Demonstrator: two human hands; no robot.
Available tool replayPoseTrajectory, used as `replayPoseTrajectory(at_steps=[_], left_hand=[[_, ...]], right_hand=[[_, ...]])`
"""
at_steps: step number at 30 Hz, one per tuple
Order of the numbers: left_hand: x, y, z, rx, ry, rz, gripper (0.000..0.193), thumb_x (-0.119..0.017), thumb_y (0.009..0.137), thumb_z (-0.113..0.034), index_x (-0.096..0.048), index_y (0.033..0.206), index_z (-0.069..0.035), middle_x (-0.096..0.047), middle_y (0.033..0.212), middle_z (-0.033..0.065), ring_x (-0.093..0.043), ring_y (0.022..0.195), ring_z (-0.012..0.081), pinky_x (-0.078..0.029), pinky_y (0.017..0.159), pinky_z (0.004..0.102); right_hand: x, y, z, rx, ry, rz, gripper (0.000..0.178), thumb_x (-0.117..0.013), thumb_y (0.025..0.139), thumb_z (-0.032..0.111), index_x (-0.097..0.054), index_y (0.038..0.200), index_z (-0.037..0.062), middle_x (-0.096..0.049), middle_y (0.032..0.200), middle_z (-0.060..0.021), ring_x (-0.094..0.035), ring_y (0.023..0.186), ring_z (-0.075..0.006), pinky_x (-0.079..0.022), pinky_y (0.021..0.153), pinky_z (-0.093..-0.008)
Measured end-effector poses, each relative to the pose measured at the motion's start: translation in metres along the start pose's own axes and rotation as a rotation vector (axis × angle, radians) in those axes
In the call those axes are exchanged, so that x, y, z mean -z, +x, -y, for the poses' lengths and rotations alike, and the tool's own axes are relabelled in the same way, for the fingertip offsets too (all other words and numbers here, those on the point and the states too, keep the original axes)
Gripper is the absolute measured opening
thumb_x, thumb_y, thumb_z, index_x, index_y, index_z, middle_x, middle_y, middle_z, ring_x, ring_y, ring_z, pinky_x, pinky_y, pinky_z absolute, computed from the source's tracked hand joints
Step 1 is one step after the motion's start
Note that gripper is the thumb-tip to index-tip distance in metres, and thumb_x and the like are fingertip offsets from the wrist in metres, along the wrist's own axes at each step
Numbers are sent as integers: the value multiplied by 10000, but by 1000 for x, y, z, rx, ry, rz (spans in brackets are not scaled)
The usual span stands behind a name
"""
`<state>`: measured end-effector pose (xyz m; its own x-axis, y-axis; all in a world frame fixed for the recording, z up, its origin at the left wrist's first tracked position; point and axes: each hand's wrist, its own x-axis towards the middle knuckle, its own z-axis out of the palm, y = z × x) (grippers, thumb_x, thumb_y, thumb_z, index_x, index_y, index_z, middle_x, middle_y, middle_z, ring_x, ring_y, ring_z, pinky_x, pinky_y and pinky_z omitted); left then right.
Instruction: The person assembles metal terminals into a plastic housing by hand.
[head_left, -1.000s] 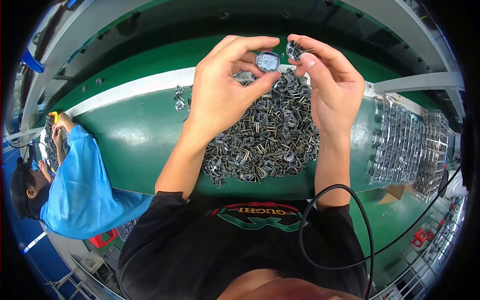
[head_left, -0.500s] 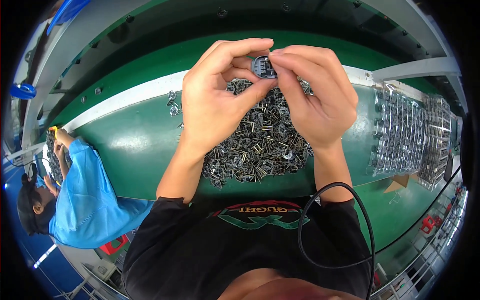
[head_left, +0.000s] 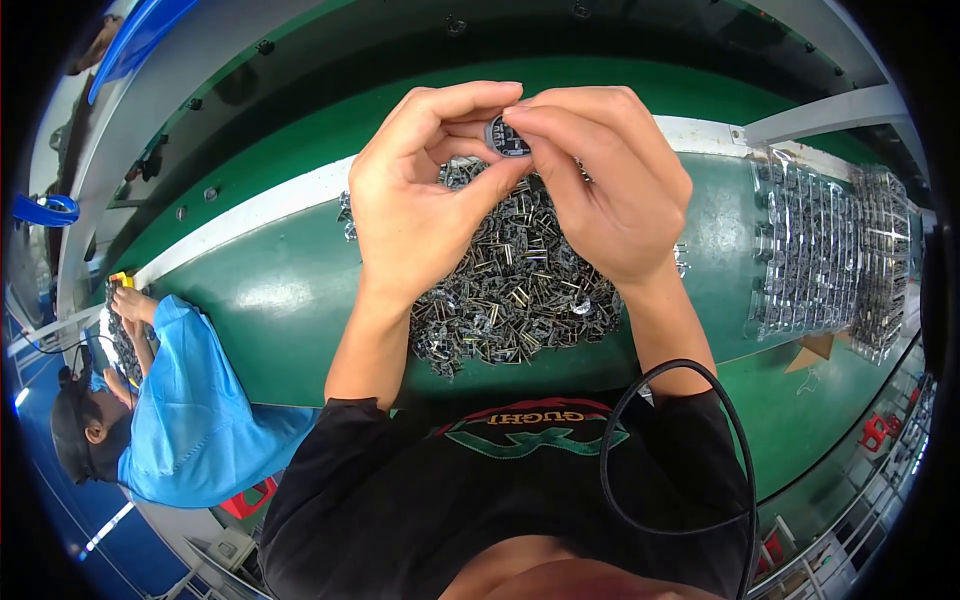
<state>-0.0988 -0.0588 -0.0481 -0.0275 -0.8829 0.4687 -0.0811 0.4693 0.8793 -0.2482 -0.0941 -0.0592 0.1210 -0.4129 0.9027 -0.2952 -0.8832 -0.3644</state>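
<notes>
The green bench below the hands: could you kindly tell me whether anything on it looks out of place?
Mildly, yes: a few small shiny pieces lie near the wrist of the right hand, apart from the main pile of dark parts, so they look like strays. Any damage is too small to judge.

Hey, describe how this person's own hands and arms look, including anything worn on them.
The left hand and right hand are ungloved, with no watch or bracelet showing. The forearms are bare up to plain black sleeves, part of a black shirt with a red, green and gold chest motif. A black cable loops in front of the right forearm.
</notes>
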Motion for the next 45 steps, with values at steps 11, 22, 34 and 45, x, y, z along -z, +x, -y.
replayPoseTrajectory(at_steps=[11,22,34,45], left_hand=[[7,-2,4,261,-341,-33,358,-643,815,129,-570,1164,89,-667,1087,208,-667,1018,210,-548,880,285],[52,35,91,477,259,-98,222,-616,880,20,-627,1087,99,-668,1007,123,-651,882,172,-544,841,283],[167,76,251,375,777,-278,317,-751,793,-312,-752,1000,-73,-741,944,121,-719,881,232,-550,780,336],[311,-24,182,367,1725,-349,403,-680,817,-361,-690,1149,-132,-701,1025,167,-627,1025,319,-458,924,429]], right_hand=[[4,-10,9,-194,114,32,260,-733,714,-9,-700,969,35,-637,863,-69,-630,729,-202,-530,610,-283],[94,-83,-23,-563,-145,188,206,-630,869,13,-705,1057,53,-647,831,-104,-635,712,-221,-492,632,-325],[183,-143,0,-1151,-307,371,220,-732,853,149,-710,1003,-10,-577,768,-39,-517,670,-108,-425,613,-258],[174,-160,-15,-899,-418,186,72,-633,918,55,-624,910,-17,-631,925,-72,-567,734,-117,-463,632,-242]])
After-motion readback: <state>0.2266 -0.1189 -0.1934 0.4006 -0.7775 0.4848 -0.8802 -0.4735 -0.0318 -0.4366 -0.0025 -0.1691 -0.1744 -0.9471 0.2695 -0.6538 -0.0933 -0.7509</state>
